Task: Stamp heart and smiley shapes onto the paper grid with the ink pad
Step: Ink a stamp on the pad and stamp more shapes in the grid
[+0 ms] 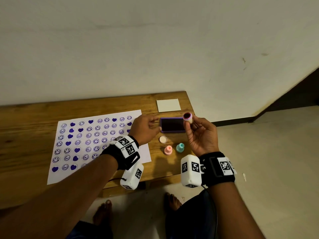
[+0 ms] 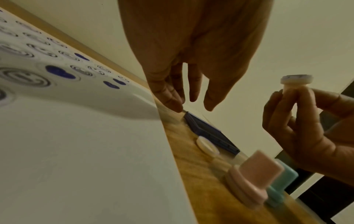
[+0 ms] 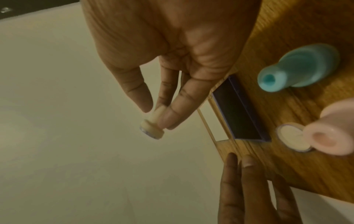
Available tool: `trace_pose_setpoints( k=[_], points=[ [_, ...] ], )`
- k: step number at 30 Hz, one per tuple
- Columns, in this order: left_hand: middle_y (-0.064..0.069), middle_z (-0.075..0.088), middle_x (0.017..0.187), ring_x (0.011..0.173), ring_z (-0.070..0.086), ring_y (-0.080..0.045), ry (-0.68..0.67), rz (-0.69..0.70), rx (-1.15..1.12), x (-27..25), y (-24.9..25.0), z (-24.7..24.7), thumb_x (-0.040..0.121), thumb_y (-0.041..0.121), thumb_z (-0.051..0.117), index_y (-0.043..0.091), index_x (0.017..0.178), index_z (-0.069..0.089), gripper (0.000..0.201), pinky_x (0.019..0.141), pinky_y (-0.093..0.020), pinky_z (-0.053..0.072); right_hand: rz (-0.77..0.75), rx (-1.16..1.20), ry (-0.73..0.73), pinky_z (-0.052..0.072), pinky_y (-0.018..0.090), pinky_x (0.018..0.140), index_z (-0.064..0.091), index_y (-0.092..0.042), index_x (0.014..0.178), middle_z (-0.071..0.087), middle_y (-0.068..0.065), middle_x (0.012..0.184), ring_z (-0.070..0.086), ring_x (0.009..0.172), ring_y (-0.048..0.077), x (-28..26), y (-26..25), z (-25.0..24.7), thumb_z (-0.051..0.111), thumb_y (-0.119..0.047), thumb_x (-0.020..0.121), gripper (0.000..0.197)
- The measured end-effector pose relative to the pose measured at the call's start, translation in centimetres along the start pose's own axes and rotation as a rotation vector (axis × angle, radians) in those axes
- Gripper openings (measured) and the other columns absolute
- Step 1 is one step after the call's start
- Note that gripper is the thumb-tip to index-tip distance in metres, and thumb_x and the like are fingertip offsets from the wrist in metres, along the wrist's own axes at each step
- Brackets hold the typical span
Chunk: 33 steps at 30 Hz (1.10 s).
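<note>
Stamp (image 1: 187, 117) in right hand (image 1: 202, 135)

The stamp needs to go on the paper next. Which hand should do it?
Right. The right hand already pinches the stamp, inked face up, beside the ink pad. The left hand holds nothing.

Cream stamp (image 1: 188, 118) held aloft, inked face up; ink pad (image 1: 172, 124) open beside stamped paper grid (image 1: 82, 140).

The wooden surface (image 1: 120, 104) carries a stamped sheet (image 1: 96, 138), an open ink pad (image 1: 172, 125) just beyond the left fingers (image 1: 153, 120), a white card (image 1: 168, 105) farther off, and a round cap (image 1: 162, 139), pink stamp (image 1: 168, 150) and teal stamp (image 1: 180, 147) nearer than those fingers.
</note>
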<state>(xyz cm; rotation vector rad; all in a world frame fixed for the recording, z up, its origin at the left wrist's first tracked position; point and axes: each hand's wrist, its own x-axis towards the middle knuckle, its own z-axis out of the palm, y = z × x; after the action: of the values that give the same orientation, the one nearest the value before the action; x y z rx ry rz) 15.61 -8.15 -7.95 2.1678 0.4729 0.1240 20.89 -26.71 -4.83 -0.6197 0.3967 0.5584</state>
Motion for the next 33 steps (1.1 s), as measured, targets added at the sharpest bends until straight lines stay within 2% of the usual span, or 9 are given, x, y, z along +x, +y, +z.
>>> trace_pose_setpoints(
  k=[3, 7, 9, 11, 16, 19, 22, 27, 33],
  points=[
    [-0.004, 0.051, 0.137, 0.116, 0.058, -0.018, -0.1, -0.023, 0.046, 0.9, -0.2, 0.0, 0.081, 0.021, 0.072, 0.013, 0.137, 0.051, 0.06, 0.086, -0.019, 0.042, -0.036, -0.1, -0.002, 0.06, 0.022, 0.064, 0.069, -0.001, 0.088, 0.073, 0.016, 0.094, 0.075, 0.076, 0.022, 0.0, -0.1, 0.0, 0.069, -0.001, 0.074, 0.013],
    [-0.006, 0.038, 0.147, 0.127, 0.049, -0.022, -0.22, -0.032, 0.116, 2.2, -0.6, 0.2, 0.076, 0.023, 0.078, 0.013, 0.145, 0.039, 0.08, 0.099, -0.024, 0.042, -0.091, -0.262, -0.04, 0.06, 0.02, 0.064, 0.075, -0.001, 0.092, 0.073, 0.017, 0.1, 0.074, 0.087, 0.023, 0.2, -0.6, -0.5, 0.068, 0.001, 0.076, 0.017],
    [-0.007, 0.035, 0.145, 0.126, 0.047, -0.024, -0.268, -0.033, 0.148, 2.9, -0.7, 0.3, 0.07, 0.027, 0.082, 0.016, 0.147, 0.036, 0.09, 0.104, -0.034, 0.043, -0.134, -0.337, -0.039, 0.06, 0.019, 0.065, 0.073, 0.002, 0.1, 0.072, 0.019, 0.104, 0.073, 0.089, 0.024, 0.3, -0.7, -0.7, 0.066, 0.003, 0.082, 0.02],
    [-0.006, 0.037, 0.135, 0.119, 0.049, -0.024, -0.286, -0.031, 0.157, 3.4, -0.8, 0.4, 0.066, 0.029, 0.085, 0.019, 0.146, 0.036, 0.094, 0.102, -0.036, 0.045, -0.187, -0.411, -0.013, 0.06, 0.02, 0.066, 0.07, 0.005, 0.108, 0.073, 0.019, 0.103, 0.074, 0.089, 0.024, 0.4, -0.7, -0.6, 0.066, 0.004, 0.084, 0.024],
    [-0.006, 0.039, 0.123, 0.115, 0.049, -0.023, -0.292, 0.003, 0.18, 4.0, -1.1, 0.6, 0.064, 0.022, 0.086, 0.02, 0.14, 0.047, 0.085, 0.102, -0.036, 0.045, -0.28, -0.581, 0.048, 0.059, 0.023, 0.067, 0.073, -0.002, 0.093, 0.076, 0.011, 0.088, 0.075, 0.088, 0.024, 0.5, -0.3, -0.2, 0.071, 0.005, 0.083, 0.013],
    [-0.005, 0.042, 0.122, 0.114, 0.049, -0.022, -0.264, 0.024, 0.226, 4.1, -1.2, 0.7, 0.065, 0.025, 0.086, 0.019, 0.137, 0.051, 0.08, 0.1, -0.03, 0.042, -0.358, -0.81, 0.119, 0.058, 0.031, 0.075, 0.077, -0.012, 0.086, 0.077, 0.008, 0.087, 0.074, 0.094, 0.027, 0.8, 0.0, 0.0, 0.078, -0.002, 0.08, 0.012],
    [-0.004, 0.044, 0.122, 0.114, 0.049, -0.022, -0.235, 0.032, 0.257, 4.0, -1.1, 0.7, 0.064, 0.029, 0.086, 0.019, 0.137, 0.05, 0.081, 0.097, -0.031, 0.042, -0.45, -1.078, 0.17, 0.06, 0.037, 0.083, 0.078, -0.018, 0.085, 0.077, 0.002, 0.084, 0.073, 0.09, 0.02, 1.6, 0.1, 0.6, 0.084, -0.012, 0.077, 0.012],
    [-0.004, 0.046, 0.123, 0.114, 0.05, -0.024, -0.215, 0.027, 0.283, 3.7, -0.7, 0.7, 0.065, 0.029, 0.085, 0.018, 0.135, 0.051, 0.078, 0.098, -0.036, 0.045, -0.539, -1.635, 0.192, 0.053, 0.025, 0.078, 0.079, -0.017, 0.096, 0.076, -0.002, 0.094, 0.068, 0.089, 0.012, 3.5, 0.3, 2.1, 0.086, -0.028, 0.077, 0.023],
    [-0.008, 0.045, 0.121, 0.109, 0.053, -0.027, -0.242, 0.028, 0.38, 4.0, 0.3, 0.7, 0.066, 0.03, 0.085, 0.018, 0.126, 0.058, 0.067, 0.092, -0.035, 0.047, -0.487, -1.907, 0.185, 0.043, 0.018, 0.063, 0.079, -0.016, 0.099, 0.074, 0.001, 0.097, 0.064, 0.087, 0.014, 5.1, 0.8, 3.1, 0.082, -0.027, 0.081, 0.021]
  ],
)
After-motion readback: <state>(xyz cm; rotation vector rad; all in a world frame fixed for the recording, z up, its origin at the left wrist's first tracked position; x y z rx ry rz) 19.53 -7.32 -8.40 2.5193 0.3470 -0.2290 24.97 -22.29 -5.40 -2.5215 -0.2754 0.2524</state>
